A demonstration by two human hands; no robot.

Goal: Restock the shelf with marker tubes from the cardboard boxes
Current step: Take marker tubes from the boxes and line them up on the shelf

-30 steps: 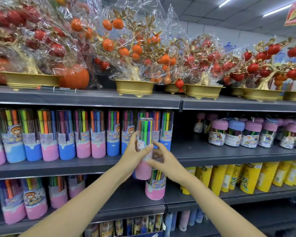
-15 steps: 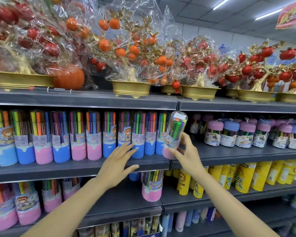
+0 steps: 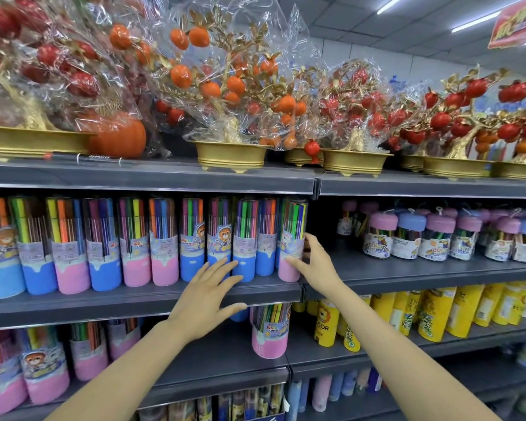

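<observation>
Two hands work at the middle shelf. Right hand: its grip is closed on the pink-based marker tube, thumb across the front of the pink base and fingers curled round the tube's right side. This tube stands upright on the middle shelf, at the right-hand end of the row of marker tubes, touching the blue-based tube just to its left. Left hand: its grip is wide, fingers straight and spread, holding nothing; the fingertips lie against the lower fronts of the blue-based tubes left of the pink-based marker tube, and the palm is in front of the shelf edge.

Relative to the pink-based marker tube:
- Left: the row of upright tubes with alternating pink and blue bases, coloured markers visible through the clear upper halves.
- Right, on the same level but well apart: jars with pink and blue domed lids.
- Above: gold pots holding wrapped ornamental fruit trees in clear film, with an orange pumpkin further left.
- Below: a single pink-based tube on the lower shelf, with yellow tubes to its right and more pink-based tubes to its far left.
</observation>
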